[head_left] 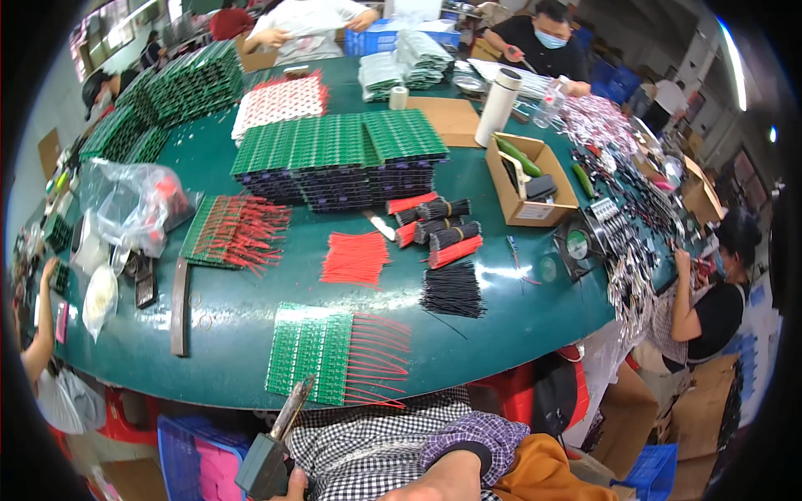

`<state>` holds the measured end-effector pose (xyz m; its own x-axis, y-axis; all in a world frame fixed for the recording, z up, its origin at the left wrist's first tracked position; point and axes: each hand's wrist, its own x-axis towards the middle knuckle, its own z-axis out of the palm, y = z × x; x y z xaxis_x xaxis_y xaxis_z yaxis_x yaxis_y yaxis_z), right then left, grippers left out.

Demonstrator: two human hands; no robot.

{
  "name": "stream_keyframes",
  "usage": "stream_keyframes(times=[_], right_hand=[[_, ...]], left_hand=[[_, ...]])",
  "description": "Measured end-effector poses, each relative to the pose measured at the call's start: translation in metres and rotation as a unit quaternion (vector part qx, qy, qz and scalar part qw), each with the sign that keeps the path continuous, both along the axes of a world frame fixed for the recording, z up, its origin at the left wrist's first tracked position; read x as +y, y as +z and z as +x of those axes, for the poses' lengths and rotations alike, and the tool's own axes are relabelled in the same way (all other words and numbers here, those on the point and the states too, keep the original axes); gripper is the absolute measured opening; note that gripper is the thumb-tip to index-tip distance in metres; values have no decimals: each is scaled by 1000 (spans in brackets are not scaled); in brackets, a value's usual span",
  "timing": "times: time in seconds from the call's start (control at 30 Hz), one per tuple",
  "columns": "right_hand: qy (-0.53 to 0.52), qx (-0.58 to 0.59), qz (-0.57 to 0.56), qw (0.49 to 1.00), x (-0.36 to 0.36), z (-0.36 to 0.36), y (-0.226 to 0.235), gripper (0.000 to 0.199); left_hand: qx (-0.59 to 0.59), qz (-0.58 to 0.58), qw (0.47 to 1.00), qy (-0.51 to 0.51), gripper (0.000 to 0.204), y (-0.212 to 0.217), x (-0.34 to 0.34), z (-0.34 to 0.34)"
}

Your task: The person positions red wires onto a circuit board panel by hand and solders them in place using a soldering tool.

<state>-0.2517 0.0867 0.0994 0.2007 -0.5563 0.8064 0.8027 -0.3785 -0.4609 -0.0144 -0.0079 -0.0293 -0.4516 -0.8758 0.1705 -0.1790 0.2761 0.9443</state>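
At the bottom edge my right hand (292, 491) grips the dark handle of a soldering iron (271, 451); its metal tip points up toward the table's near edge. Just beyond the tip lies a green circuit board panel (311, 349) with red wires (380, 359) fanning out to its right. My checked sleeve with a purple cuff (468, 438) comes in from the lower right. My left hand is out of sight.
The round green table (217, 317) holds loose red wires (355, 259), black wires (453, 290), tied wire bundles (439, 224), stacked boards (342, 159), a cardboard box (535, 209), a white bottle (499, 107), plastic bags (134, 204). Other people work at the right (718, 301) and far side (543, 42).
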Motion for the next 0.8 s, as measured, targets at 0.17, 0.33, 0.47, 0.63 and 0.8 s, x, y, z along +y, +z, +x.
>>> stream_keyframes(times=[0.17, 0.33, 0.47, 0.63, 0.8], right_hand=[[-92, -2, -19, 996, 3, -17, -8, 23], [-73, 88, -48, 992, 6, -46, 19, 19], [-177, 62, -31, 982, 14, -22, 8, 11], [-298, 52, -73, 950, 38, -30, 37, 12], [-363, 130, -205, 900, 33, -31, 35, 19]], left_hand=[[-14, -9, 999, -40, 42, -3, -6, -4], [-11, 17, 999, -24, 42, -6, 0, 0], [-5, 49, 999, -10, 43, -13, 1, 3], [-40, 66, 996, -43, 43, -27, 0, 14], [-42, 59, 994, -85, 42, -36, -18, 0]])
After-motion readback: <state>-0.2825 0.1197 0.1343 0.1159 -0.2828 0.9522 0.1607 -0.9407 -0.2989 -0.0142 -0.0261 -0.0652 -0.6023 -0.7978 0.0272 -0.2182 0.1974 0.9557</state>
